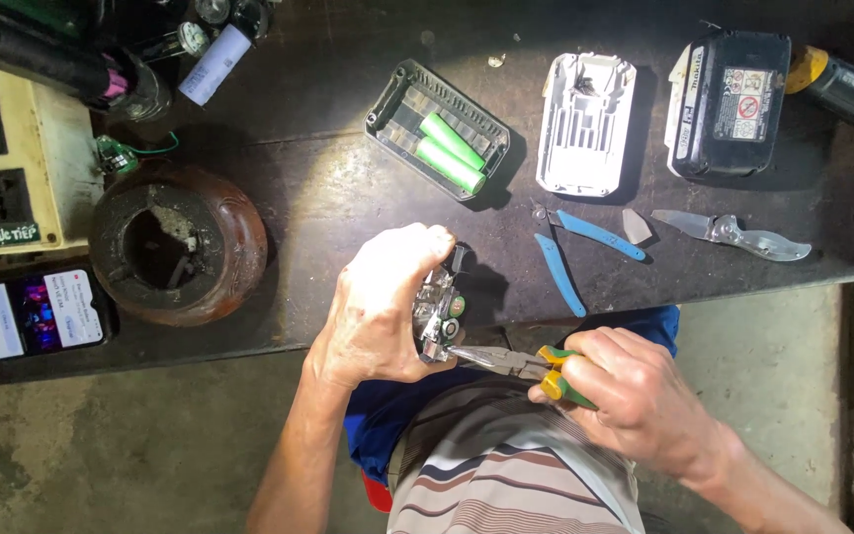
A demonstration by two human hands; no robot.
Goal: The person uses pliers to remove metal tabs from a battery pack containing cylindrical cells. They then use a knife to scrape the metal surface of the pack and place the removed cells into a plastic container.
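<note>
- Dark, scuffed metal table (328, 198): carries all loose items; its near edge lies just beyond the knuckles of both hands.
- Round brown wooden bowl (178, 242): on the table, well out to the left of the left-hand fingers.
- Black rectangular battery pack with labels (728, 104): far beyond the right-hand fingers, beside a white plastic pack cover (585, 124).
- Open grey battery tray holding two green cylindrical cells (437, 143): directly beyond the left-hand fingers, apart from them.
- Left hand (378, 311): fingers curled tight around a small cluster of cells with shiny metal strips (439, 321), held just over the table's near edge.
- Right hand (630, 400): fingers closed around the handles of green-and-yellow-handled long-nose pliers (521, 364), whose tips meet the cluster at its lower side.
- Blue-handled cutters (575, 252): lying open on the table, just beyond the right-hand fingers.
- Silver metal shears (733, 235): farther right, well apart.
</note>
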